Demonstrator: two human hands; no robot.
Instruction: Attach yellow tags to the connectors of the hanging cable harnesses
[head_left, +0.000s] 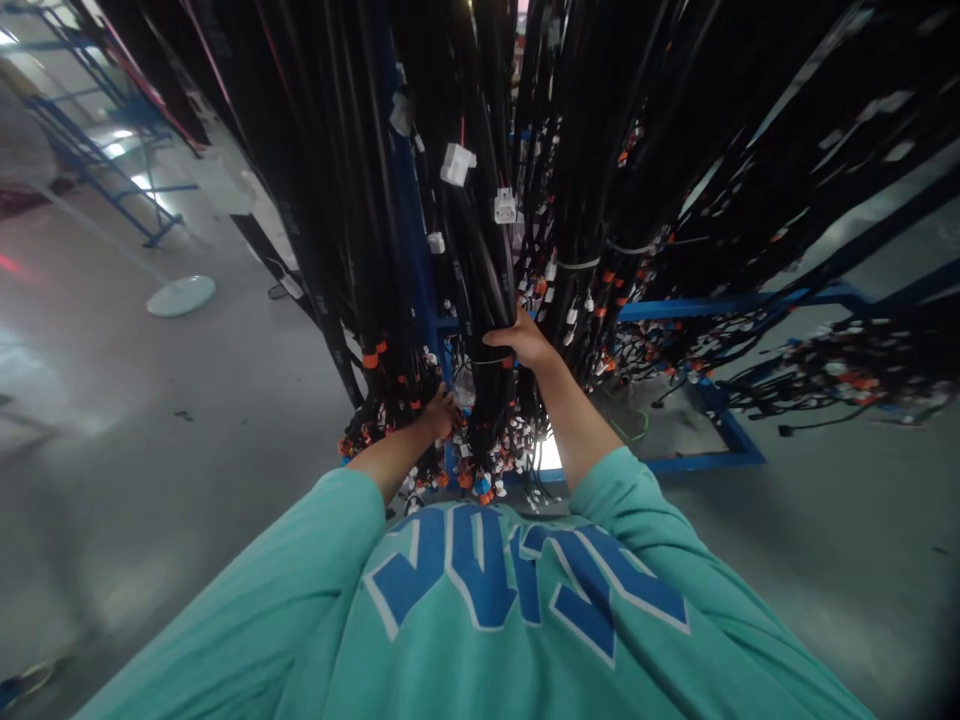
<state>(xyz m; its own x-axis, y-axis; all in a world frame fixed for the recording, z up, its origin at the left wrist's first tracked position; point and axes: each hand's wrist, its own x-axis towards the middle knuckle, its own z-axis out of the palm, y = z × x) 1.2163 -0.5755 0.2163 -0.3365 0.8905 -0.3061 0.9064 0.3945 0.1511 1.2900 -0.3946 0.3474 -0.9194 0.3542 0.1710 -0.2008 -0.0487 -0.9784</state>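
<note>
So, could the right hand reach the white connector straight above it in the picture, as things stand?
Probably yes: the white connector hangs in plain view above the right hand, nothing visibly blocking the way, though the hand would likely have to leave the black harness bundle it grips.

One grey, glossy floor [232, 440] bears a blue metal frame [690, 308] with black cable bundles [484, 270] hanging along it, a second blue frame [162, 231] at left, a round white base [181, 296] and small dark scraps [182, 415].
</note>
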